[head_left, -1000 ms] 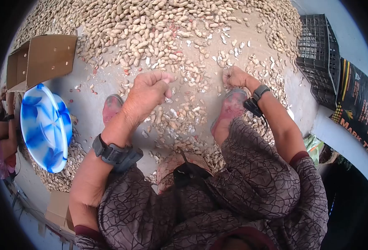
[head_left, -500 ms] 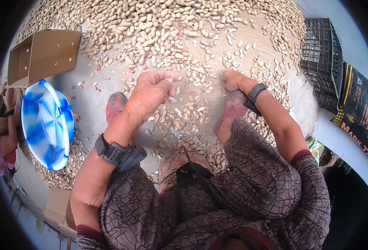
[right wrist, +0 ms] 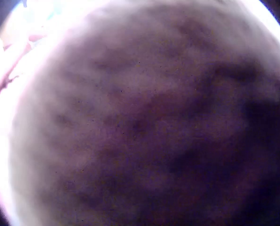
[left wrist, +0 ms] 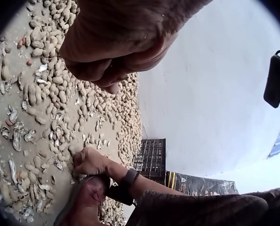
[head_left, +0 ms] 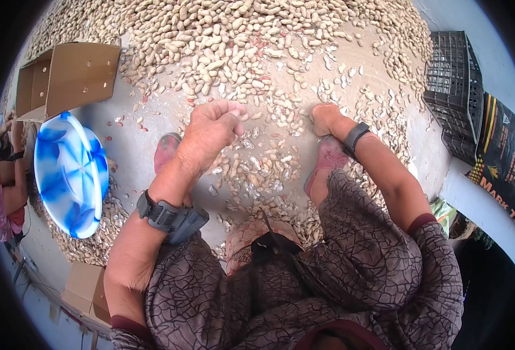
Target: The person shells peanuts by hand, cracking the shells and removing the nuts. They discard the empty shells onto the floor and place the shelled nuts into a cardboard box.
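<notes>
My left hand, fingers curled, hovers over the scattered peanuts in the head view. Its thumb and forefinger pinch a small pale peanut. In the left wrist view the same hand shows its curled fingers from below. My right hand is low by the floor, just beyond the shoe, fingers bent downward; I cannot tell whether it holds anything. Loose peanuts and broken shells lie between the feet, with the large peanut heap beyond both hands. The right wrist view is dark and blurred.
To the left stand a blue-and-white basin and a cardboard box. Black crates and a black printed sack line the right side by the wall. Another person's arm shows at the far left.
My left hand stays in nearly the same place with fingers curled. The right hand has turned at the wrist, its fingers now tucked out of sight. The whole view has shifted slightly.
</notes>
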Demonstrator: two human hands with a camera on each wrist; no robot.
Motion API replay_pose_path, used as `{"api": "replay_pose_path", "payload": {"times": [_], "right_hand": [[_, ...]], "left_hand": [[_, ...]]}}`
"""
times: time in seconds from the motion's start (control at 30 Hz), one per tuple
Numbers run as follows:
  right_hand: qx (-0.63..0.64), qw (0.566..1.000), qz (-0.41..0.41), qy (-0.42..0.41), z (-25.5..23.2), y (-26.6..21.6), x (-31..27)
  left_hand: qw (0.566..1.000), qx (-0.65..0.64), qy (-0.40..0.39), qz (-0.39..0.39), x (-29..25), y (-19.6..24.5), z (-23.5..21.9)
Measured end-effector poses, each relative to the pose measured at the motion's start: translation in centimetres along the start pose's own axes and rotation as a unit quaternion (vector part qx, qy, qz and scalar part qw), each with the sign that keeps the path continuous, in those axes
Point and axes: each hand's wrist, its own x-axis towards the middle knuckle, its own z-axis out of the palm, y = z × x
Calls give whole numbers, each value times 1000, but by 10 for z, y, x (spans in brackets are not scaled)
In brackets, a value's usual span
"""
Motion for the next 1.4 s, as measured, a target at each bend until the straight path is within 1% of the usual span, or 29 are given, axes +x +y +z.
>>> {"api": "replay_pose_path", "payload": {"times": [0.1,0.17,0.2,0.27,0.3,0.33,0.37,0.4,0.47,0.5,0.57,0.6,0.67,0.7,0.77,0.83,0.87,1.0,1.03,1.07,1.1,1.17,1.2,1.23,1.27,1.3,1.33,1.37,1.4], "right_hand": [[44,998,10,34,-4,-5,-3],[176,981,-39,78,-15,-12,-7],[176,981,-40,77,-23,-15,-8],[276,950,-64,134,-36,-20,-10],[276,950,-64,134,-34,-18,-6],[421,896,-89,108,-32,-15,0],[556,820,-111,80,-29,-13,3],[556,820,-111,80,-35,-14,-1],[635,765,-95,43,-58,-19,-15],[635,765,-95,45,-61,-20,-19],[728,675,-119,30,-64,-25,-25],[727,675,-120,30,-65,-29,-28],[776,613,-147,27,-68,-38,-32],[776,613,-148,27,-68,-42,-34],[823,538,-181,8,-69,-50,-39],[830,526,-183,-7,-78,-58,-49],[837,514,-184,-22,-82,-61,-53],[832,495,-244,-57,-90,-70,-61],[819,515,-252,-39,-91,-73,-63],[804,534,-260,-20,-93,-75,-66],[804,534,-261,-20,-95,-76,-69],[749,615,-244,32,-99,-78,-75],[749,615,-245,34,-100,-81,-78],[737,629,-240,68,-101,-83,-80],[724,642,-233,101,-102,-85,-82],[724,641,-233,99,-104,-86,-85],[700,667,-231,108,-108,-85,-88],[675,692,-229,118,-110,-85,-91],[674,691,-230,120,-109,-86,-90]], "left_hand": [[999,-43,0,0,-1,0,-8],[999,-51,7,0,0,-3,-11],[998,-61,14,-2,1,-4,-12],[997,-69,15,-6,0,-5,-13],[997,-77,16,-8,0,-5,-13],[997,-77,16,-8,0,-5,-13],[997,-76,13,-8,0,-5,-13],[997,-76,10,-8,-1,-5,-13],[997,-72,5,-10,-3,-4,-11],[998,-68,-1,-10,-4,-3,-9],[998,-65,-3,-7,-4,-6,-6],[998,-63,-5,-4,-5,-6,-3],[998,-51,-18,8,-8,-5,2],[998,-40,-32,19,-9,-4,4],[998,-36,-37,28,-9,-8,7],[998,-32,-42,37,-8,-11,10],[996,-38,-38,65,-8,-12,12],[990,-49,-52,124,-10,-7,16],[990,-49,-51,124,-11,-5,15],[992,-61,-49,94,-11,-3,15],[994,-73,-47,65,-12,-2,15],[995,-69,-47,60,-11,-4,14],[995,-65,-47,55,-11,-5,13],[995,-65,-45,56,-11,-5,11],[994,-62,-61,60,-12,-5,10],[993,-59,-78,63,-12,-5,9],[993,-59,-77,62,-12,-6,8],[990,-92,-99,38,-11,-8,5],[985,-124,-122,15,-10,-7,3]]}}
